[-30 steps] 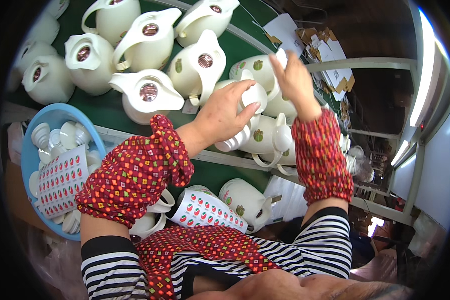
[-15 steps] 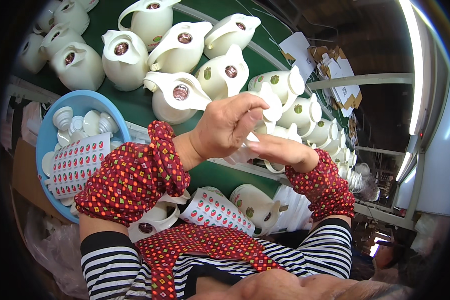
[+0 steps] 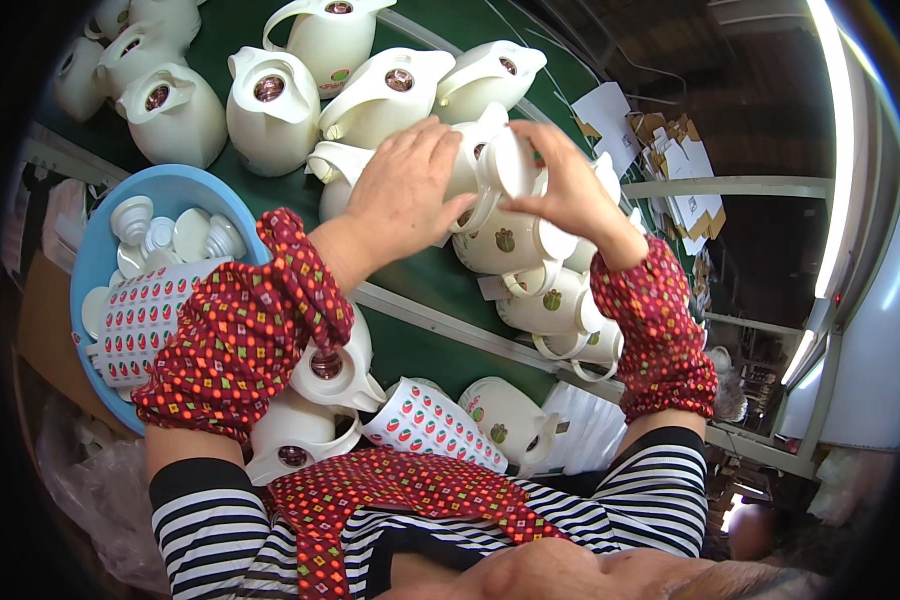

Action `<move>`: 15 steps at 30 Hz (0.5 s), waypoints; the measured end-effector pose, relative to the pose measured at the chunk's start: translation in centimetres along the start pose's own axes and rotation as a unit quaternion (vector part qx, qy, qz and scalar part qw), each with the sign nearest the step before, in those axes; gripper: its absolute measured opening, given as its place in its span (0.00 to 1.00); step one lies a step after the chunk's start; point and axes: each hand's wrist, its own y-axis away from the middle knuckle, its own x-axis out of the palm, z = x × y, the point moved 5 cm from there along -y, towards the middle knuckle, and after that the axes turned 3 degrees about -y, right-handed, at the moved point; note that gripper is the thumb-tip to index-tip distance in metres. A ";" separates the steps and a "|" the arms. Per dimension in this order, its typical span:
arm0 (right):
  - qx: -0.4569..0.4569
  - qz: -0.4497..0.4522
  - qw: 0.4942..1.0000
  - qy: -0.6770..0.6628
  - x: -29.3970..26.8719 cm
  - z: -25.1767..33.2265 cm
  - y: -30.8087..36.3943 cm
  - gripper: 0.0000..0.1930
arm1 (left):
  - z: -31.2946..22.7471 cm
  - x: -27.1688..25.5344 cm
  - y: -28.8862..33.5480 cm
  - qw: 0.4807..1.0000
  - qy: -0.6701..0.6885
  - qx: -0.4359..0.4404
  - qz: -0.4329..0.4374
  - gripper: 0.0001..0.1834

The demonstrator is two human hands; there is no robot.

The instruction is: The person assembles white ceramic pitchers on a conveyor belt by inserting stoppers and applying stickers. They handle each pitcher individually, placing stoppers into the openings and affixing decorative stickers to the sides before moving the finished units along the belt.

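Note:
My left hand [image 3: 398, 190] reaches over the table with its fingers stretched out flat and its thumb apart. It covers part of a white jug [image 3: 338, 172] and holds nothing that I can see. My right hand [image 3: 568, 195] has its thumb and fingers round the flared round end of a white jug [image 3: 511, 163]. Much of that jug's body is hidden behind the hands and other jugs. Just below it, more white jugs [image 3: 505, 243] with small dark emblems lie on their sides in a row.
Upright white jugs [image 3: 273, 112] with brown centres fill the green table [image 3: 440, 355]. At left a blue basin [image 3: 240, 215] holds white lids [image 3: 192, 235] and a sheet of red-green stickers [image 3: 150, 320]. Another sticker sheet [image 3: 435, 425] lies near my apron. Cardboard pieces [image 3: 675, 170] are stacked at far right.
My hands were close together over a small white thing. Now they have moved apart and farther away; the left fingers have straightened and the right hand has closed round a jug's end.

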 end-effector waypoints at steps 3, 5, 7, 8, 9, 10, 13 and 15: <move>-0.024 -0.013 0.996 0.081 0.4 -1.7 -2.5 0.48 | 1.9 3.1 0.8 0.993 -0.099 0.004 0.059 0.40; -0.018 0.018 0.995 0.101 0.6 -2.2 -3.1 0.47 | 2.5 4.7 1.4 0.992 -0.087 0.005 0.094 0.44; 0.017 0.061 0.991 0.115 0.4 -2.2 -3.3 0.46 | 1.9 4.3 1.4 0.985 -0.119 0.014 0.127 0.43; 0.008 0.070 0.991 0.117 0.5 -2.3 -3.2 0.46 | 1.9 4.5 1.6 0.985 -0.121 0.015 0.125 0.43; -0.005 0.080 0.989 0.121 0.5 -2.2 -3.3 0.45 | 1.7 4.4 1.6 0.985 -0.124 0.012 0.120 0.43; -0.017 0.090 0.988 0.124 0.6 -2.1 -3.3 0.45 | 1.7 4.4 1.6 0.984 -0.119 0.009 0.131 0.43; -0.016 0.102 0.982 0.157 0.7 -2.2 -3.5 0.43 | 1.5 4.5 1.4 0.983 -0.105 0.006 0.151 0.42; 0.012 0.099 0.975 0.201 0.7 -2.3 -3.7 0.42 | 1.4 4.6 1.5 0.984 -0.103 0.012 0.147 0.42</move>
